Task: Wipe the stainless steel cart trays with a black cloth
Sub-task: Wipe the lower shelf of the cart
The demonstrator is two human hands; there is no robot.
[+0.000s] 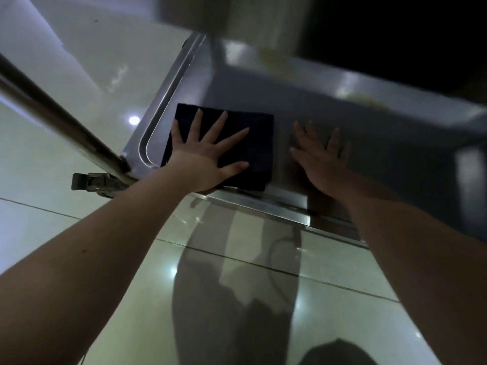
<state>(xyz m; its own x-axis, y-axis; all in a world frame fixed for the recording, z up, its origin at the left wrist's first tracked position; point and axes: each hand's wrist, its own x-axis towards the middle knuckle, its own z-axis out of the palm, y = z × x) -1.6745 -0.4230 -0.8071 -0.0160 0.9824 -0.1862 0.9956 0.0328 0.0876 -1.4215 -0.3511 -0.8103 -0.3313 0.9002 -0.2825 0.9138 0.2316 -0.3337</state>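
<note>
A folded black cloth (253,143) lies flat on the low stainless steel cart tray (263,93), near its front left corner. My left hand (208,154) presses on the cloth with fingers spread straight. Just right of the cloth, my right hand (319,156) rests flat on the bare tray, fingers straight, in shadow. The tray's far right part is dim and blurred.
A steel cart post (60,119) slants from the upper left down to the tray corner, with a caster brake (89,181) below it. An upper shelf edge (200,11) overhangs the tray's back. Glossy floor tiles (237,272) lie under my arms.
</note>
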